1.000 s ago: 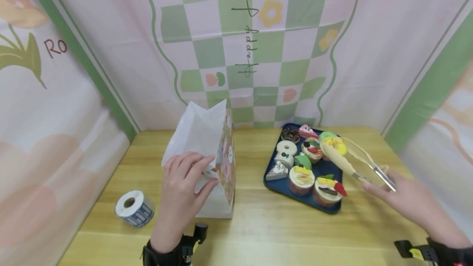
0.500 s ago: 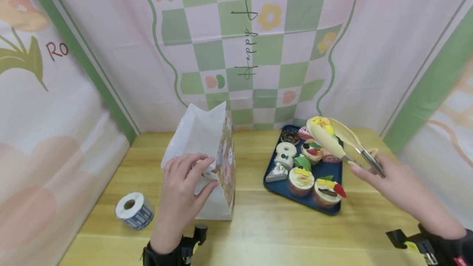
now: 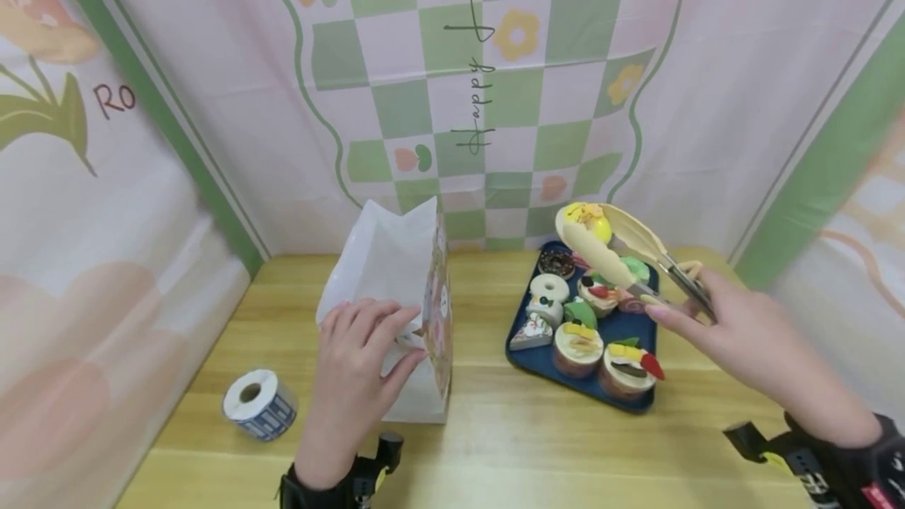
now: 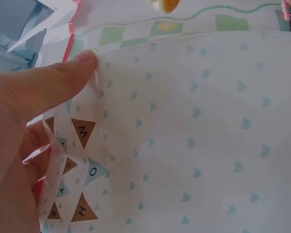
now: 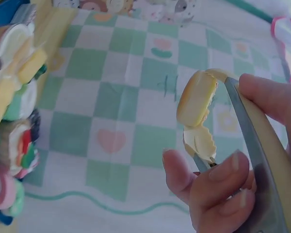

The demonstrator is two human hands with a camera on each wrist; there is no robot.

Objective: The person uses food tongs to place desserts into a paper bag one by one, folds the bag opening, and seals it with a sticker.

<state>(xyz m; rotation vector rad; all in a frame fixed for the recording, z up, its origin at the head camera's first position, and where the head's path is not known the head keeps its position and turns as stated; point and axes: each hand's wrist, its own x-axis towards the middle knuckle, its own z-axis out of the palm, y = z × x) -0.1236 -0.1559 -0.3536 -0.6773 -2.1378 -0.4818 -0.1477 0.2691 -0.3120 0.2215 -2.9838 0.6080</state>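
My right hand [image 3: 749,336] grips a pair of food tongs [image 3: 597,256] with cream tips and metal handles. A yellow-topped doughnut [image 3: 599,225] sits pinched between the tips, raised above the far part of a dark blue tray [image 3: 625,328]. The right wrist view shows the doughnut [image 5: 196,99] edge-on between the tips. At the left, my left hand [image 3: 353,368] holds the rim of an upright white paper bag [image 3: 396,246] between thumb and fingers. In the left wrist view the thumb lies on the heart-patterned side of the bag [image 4: 194,121]; its mouth is open.
Several toy pastries fill the tray, among them a chocolate doughnut [image 3: 556,264], a white doughnut [image 3: 548,287], a cake slice [image 3: 532,332] and cupcakes [image 3: 578,348]. A label roll [image 3: 260,405] stands left of the bag. A patterned curtain [image 3: 452,100] hangs behind the wooden table [image 3: 495,454].
My right hand has lifted the yellow doughnut off the tray with the tongs and carried it up and leftward. The green item beneath now shows. My left hand stays at the bag.
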